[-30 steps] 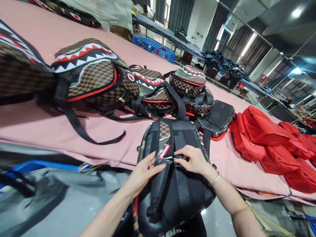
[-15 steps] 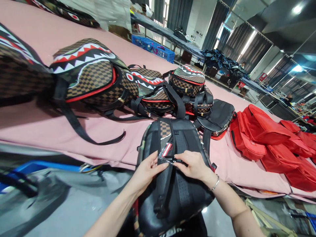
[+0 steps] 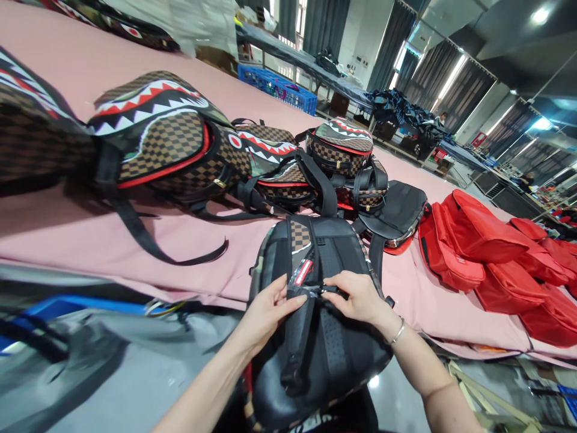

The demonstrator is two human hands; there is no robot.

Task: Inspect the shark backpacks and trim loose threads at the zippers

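A black backpack leans against the table's front edge, its padded back towards me. One of its shoulder straps has a checkered upper part and a red-and-white label under clear plastic film. My left hand grips this strap from its left edge, thumb on the front, just below the label. On the strap's other side, my right hand is closed, thumb and fingertips pinched on a small dark piece beside the film. What that piece is cannot be made out. A silver bracelet circles the right wrist.
Checkered backpacks with shark-mouth prints lie along the pink-covered table. A black-backed bag lies just behind mine. Red bags are piled at the right. Beyond stands a blue crate; a loose strap trails at the left.
My right hand has shifted slightly to the right, away from the strap, still pinched. The left hand keeps its grip, and the backpack stays in place.
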